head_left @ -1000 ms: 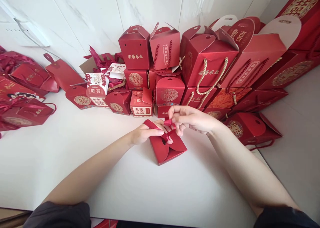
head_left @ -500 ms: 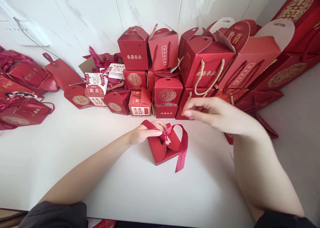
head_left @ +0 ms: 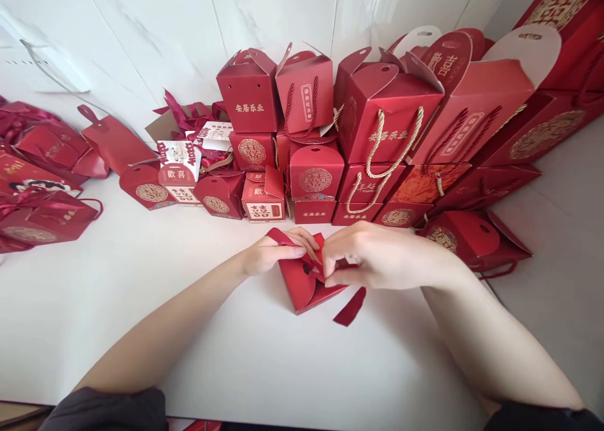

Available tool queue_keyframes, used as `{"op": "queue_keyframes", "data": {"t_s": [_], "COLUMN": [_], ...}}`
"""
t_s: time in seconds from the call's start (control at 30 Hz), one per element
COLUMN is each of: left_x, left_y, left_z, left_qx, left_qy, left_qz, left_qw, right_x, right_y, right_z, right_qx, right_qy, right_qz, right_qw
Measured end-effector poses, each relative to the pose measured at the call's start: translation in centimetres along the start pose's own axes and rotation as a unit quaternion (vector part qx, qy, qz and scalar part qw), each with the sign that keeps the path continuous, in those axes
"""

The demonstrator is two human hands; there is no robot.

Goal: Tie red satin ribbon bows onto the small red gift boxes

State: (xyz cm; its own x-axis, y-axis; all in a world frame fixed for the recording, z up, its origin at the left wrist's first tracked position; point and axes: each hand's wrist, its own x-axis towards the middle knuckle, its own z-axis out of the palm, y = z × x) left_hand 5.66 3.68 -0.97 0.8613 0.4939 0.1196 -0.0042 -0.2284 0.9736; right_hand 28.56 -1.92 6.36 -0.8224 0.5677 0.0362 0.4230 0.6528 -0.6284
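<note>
A small red gift box point(head_left: 299, 286) with curved top flaps lies on the white table point(head_left: 226, 355). My left hand point(head_left: 278, 251) rests at the box's top left, its fingers closed on the dark red ribbon point(head_left: 350, 307) at the knot. From the right, my right hand point(head_left: 368, 255) reaches over the box with thumb and fingertips pinched on the ribbon close to the left fingers. The ribbon's loose end hangs out below my right hand. Much of the knot is hidden behind the fingers.
Stacked red gift boxes point(head_left: 316, 173) stand along the white tiled wall, some with rope handles. Another red box point(head_left: 457, 239) sits just beyond my right wrist. More ribboned boxes point(head_left: 51, 214) are piled at the far left.
My right hand has come down and left from above the table to the box and now pinches the ribbon there. The left hand stays at the knot.
</note>
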Motion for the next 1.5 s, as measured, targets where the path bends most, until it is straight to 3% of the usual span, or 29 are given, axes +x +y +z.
{"op": "queue_keyframes", "data": {"t_s": [0.2,0.37,0.47,0.67,0.87,0.93,1.03,1.1,1.3,1.4,1.5], "left_x": [0.0,-0.3,-0.4,-0.4,-0.2,-0.2,-0.2,-0.2,-0.3,-0.5,-0.6], "left_y": [-0.1,-0.4,-0.3,0.2,0.3,0.3,0.3,0.3,0.5,1.0,1.7], "left_z": [0.4,0.7,0.7,0.8,0.7,0.8,0.8,0.9,0.6,0.3,0.0], "left_qx": [0.026,0.038,0.038,0.029,0.025,0.024,0.019,0.014,0.025,0.072,0.136], "left_qy": [0.005,0.019,0.020,0.034,0.036,0.034,0.032,0.034,0.038,0.047,0.063], "left_qz": [0.016,0.018,0.023,0.025,0.011,0.006,0.012,0.013,0.024,0.051,0.035], "left_qw": [1.000,0.999,0.999,0.999,0.999,0.999,0.999,0.999,0.999,0.995,0.988], "right_x": [1.0,0.7,0.5,1.1,0.9,0.6,0.6,0.9,1.2,0.4,-0.3], "right_y": [0.5,0.5,0.2,0.8,1.2,1.2,1.2,1.4,2.8,2.8,2.2], "right_z": [1.9,1.6,1.1,0.9,1.0,0.8,0.5,0.5,1.7,2.4,3.1], "right_qx": [0.014,0.037,0.061,0.043,0.087,0.172,0.333,0.387,0.450,0.457,0.467], "right_qy": [-0.029,-0.042,-0.047,0.024,0.023,0.026,0.017,0.011,0.024,0.047,0.074], "right_qz": [0.065,0.046,0.075,0.189,0.155,0.149,0.135,0.133,0.136,0.139,0.145], "right_qw": [0.997,0.997,0.994,0.981,0.984,0.973,0.933,0.912,0.882,0.877,0.869]}}
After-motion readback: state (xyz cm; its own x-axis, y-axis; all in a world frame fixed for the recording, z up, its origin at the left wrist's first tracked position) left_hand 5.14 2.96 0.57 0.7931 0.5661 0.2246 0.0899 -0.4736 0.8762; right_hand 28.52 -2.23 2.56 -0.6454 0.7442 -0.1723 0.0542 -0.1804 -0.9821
